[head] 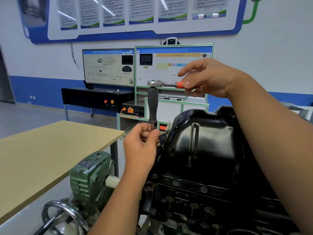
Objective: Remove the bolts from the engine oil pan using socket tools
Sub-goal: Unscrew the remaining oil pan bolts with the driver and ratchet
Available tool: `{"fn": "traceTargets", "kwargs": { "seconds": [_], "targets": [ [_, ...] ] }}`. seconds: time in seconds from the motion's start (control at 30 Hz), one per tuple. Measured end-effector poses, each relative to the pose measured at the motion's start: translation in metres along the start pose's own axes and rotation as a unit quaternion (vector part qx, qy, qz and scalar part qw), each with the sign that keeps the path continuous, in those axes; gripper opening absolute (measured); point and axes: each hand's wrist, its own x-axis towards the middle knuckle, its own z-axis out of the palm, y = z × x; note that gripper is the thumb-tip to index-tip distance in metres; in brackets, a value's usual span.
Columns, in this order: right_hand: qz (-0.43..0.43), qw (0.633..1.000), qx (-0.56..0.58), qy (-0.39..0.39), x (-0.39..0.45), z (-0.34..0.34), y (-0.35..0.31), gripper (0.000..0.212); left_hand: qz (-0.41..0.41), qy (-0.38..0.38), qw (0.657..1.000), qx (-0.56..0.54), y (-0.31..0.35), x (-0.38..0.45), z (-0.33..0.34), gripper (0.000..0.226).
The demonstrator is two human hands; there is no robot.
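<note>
- Oil pan (203,141): black, on the engine block w/ its underside facing up, centre-right of view; flange runs along its left edge.
- Ratchet (162,84): chrome head at top, handle horizontal to the right, orange collar near the R hand.
- Extension driver (152,106): black grip, upright, hangs from the ratchet head down to the pan's far-left flange; socket and bolt hidden behind the fingers.
- L hand (141,145): thumb and fingers pinch the shaft just below the black grip, steadying it.
- R hand (208,78): lightly pinches the ratchet handle by thumb and curled fingers, index extended.
- Technique (judgement): keep shaft square to the flange so socket stays seated; L hand guides only, R hand swings short arcs; check ratchet direction is set to loosen.
- Nearby: green gearbox (89,173) w/ handwheel (66,216); tan table (50,150) at left.
</note>
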Motion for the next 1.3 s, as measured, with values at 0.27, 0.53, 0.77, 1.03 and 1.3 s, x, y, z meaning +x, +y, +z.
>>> {"fn": "traceTargets", "kwargs": {
  "seconds": [0.27,0.53,0.77,1.03,1.3],
  "targets": [
    [-0.024,0.985,0.079,-0.151,-0.005,0.001,-0.004,0.042,0.007,0.019,1.0,0.012,0.0,0.002,0.0,0.022],
    [-0.001,0.999,0.013,-0.036,-0.002,0.002,-0.002,0.035,-0.007,-0.03,0.999,0.02,0.002,0.0,0.0,0.019],
    [0.028,0.999,-0.012,-0.013,0.002,0.002,0.001,0.034,-0.009,-0.019,1.0,-0.014,-0.001,-0.004,-0.003,0.01],
    [0.021,0.978,0.054,-0.201,-0.002,0.001,0.001,0.053,-0.005,-0.027,1.0,0.012,0.0,-0.001,-0.007,0.022],
    [0.015,0.992,0.014,-0.125,-0.001,0.0,0.003,0.036,-0.008,-0.03,0.999,0.01,0.001,-0.002,-0.003,0.01]
  ]
}}
